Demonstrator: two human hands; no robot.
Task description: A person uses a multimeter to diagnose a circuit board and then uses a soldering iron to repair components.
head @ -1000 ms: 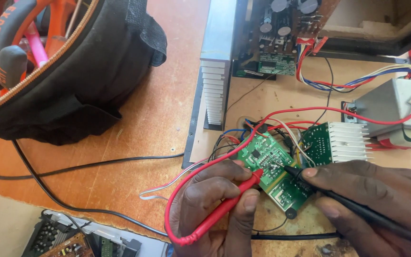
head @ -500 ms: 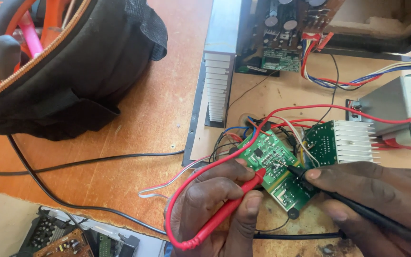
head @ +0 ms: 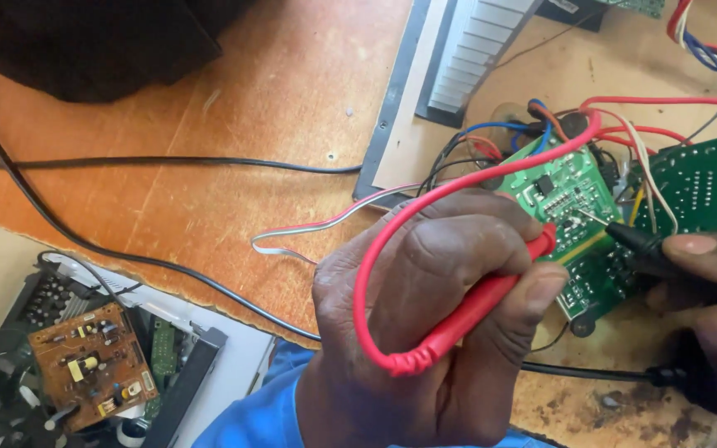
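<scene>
Red probe (head: 475, 303) pinched in your left hand (head: 433, 332), black probe (head: 645, 241) gripped in your right hand (head: 707, 274): steady both tips on the green circuit board (head: 562, 195).

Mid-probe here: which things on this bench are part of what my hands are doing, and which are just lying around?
In use:
- left hand gripping the red probe
- right hand holding the black probe
- small green circuit board, touched by both probe tips

Lying about:
- brown circuit board, lower left
- finned heatsink
- black cable across the wooden table
</scene>
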